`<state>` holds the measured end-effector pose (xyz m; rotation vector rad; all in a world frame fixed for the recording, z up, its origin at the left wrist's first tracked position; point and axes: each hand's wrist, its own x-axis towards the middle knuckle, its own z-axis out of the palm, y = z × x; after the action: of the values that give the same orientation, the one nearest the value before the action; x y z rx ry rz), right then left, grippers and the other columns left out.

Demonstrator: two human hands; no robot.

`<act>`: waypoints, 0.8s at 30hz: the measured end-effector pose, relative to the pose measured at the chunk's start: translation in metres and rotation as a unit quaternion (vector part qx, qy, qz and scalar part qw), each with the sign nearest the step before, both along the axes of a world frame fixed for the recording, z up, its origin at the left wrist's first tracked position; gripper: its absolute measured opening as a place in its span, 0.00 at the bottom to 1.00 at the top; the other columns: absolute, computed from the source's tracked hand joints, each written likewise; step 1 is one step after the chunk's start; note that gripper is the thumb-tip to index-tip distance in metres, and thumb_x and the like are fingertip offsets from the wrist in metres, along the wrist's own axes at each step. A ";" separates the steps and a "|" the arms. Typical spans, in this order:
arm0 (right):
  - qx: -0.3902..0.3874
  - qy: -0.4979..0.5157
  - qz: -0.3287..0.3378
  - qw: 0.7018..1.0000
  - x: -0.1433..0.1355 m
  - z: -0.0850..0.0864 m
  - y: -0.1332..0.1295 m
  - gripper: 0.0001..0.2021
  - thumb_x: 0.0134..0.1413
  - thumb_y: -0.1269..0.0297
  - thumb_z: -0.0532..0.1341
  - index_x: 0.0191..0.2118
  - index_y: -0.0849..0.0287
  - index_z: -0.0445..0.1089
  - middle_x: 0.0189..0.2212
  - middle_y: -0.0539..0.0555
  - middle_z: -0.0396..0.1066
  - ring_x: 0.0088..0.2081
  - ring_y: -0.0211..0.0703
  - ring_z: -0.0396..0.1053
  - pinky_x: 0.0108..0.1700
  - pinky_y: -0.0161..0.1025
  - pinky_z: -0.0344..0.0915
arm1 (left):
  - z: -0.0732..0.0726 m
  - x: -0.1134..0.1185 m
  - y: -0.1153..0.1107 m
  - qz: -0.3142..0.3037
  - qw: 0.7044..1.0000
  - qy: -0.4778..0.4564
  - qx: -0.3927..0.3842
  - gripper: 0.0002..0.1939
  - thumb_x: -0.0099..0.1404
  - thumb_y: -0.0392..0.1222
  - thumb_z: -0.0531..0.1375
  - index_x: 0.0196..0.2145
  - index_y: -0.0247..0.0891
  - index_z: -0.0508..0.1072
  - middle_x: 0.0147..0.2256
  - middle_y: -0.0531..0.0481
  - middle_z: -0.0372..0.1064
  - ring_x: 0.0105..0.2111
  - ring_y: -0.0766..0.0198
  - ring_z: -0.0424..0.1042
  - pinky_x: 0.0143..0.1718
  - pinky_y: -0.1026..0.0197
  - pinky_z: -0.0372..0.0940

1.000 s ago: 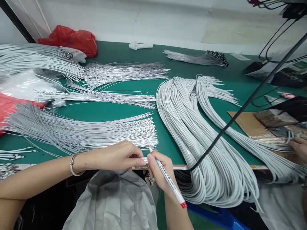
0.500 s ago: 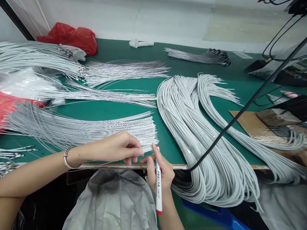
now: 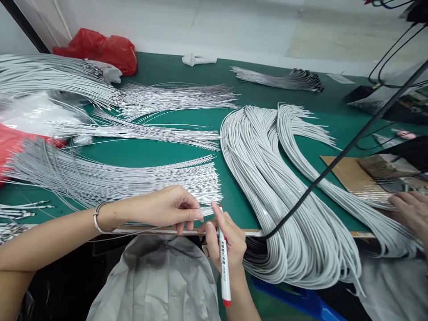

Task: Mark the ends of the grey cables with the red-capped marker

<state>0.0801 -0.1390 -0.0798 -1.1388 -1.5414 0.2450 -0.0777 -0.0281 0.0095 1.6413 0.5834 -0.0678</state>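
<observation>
My left hand [image 3: 180,209] pinches a few thin wires at the table's front edge, just below the near ends of a fanned bundle of thin grey wires [image 3: 143,180]. Close to its right, my right hand [image 3: 227,238] is closed around a white marker [image 3: 224,267] with red ends, which slants down past the palm. Its index fingertip lies beside the ends of the wires. Whether the right thumb and fingers also touch a wire is too small to tell.
Thick grey cables [image 3: 261,165] drape over the edge of the green table [image 3: 234,187] on the right. A black cord [image 3: 317,178] crosses them. Another person's hand [image 3: 411,211] is at the far right. More wire bundles [image 3: 174,100] and a red bag [image 3: 100,49] lie behind.
Another person's hand has come into view at the right edge, over the cables. My hands keep nearly the same pose, with the left still pinching wires and the right still holding the marker.
</observation>
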 end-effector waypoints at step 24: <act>-0.236 0.159 0.032 0.958 0.007 0.007 0.000 0.17 0.63 0.60 0.54 0.24 0.59 0.67 0.12 0.44 0.59 0.15 0.31 0.56 0.19 0.30 0.53 | 0.003 0.011 -0.005 -0.065 0.992 0.042 0.099 0.15 0.68 0.40 0.53 0.27 0.33 0.71 0.26 0.50 0.73 0.25 0.69 0.72 0.26 0.72 0.61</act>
<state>0.0867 -0.1389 -0.0724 -1.3378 -1.2626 0.8361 -0.0670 -0.0331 0.0125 1.8767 0.5607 -0.1793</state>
